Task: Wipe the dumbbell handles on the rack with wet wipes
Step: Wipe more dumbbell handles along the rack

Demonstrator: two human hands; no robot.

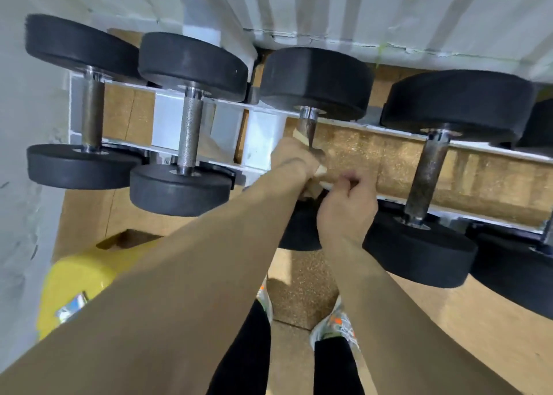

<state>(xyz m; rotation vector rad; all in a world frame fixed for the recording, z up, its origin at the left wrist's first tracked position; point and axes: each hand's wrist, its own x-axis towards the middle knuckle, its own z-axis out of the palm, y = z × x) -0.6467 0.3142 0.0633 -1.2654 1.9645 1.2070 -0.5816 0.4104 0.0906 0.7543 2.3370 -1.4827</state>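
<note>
Several black dumbbells lie across a white rack [263,143]. My left hand [294,159] grips a stained wet wipe [319,171] wrapped round the metal handle [307,125] of the third dumbbell from the left; most of that handle is hidden by the hand. My right hand [348,206] is just below it, fingers curled, pinching the lower end of the wipe. The left neighbour has a bright knurled handle [190,133], and the right neighbour has a dark, rusty handle [426,171].
A yellow container [77,278] sits on the floor at the lower left, by the white wall. The floor is speckled cork-coloured matting [302,293]. My shoes [336,327] stand just in front of the rack. More dumbbells continue off to the right.
</note>
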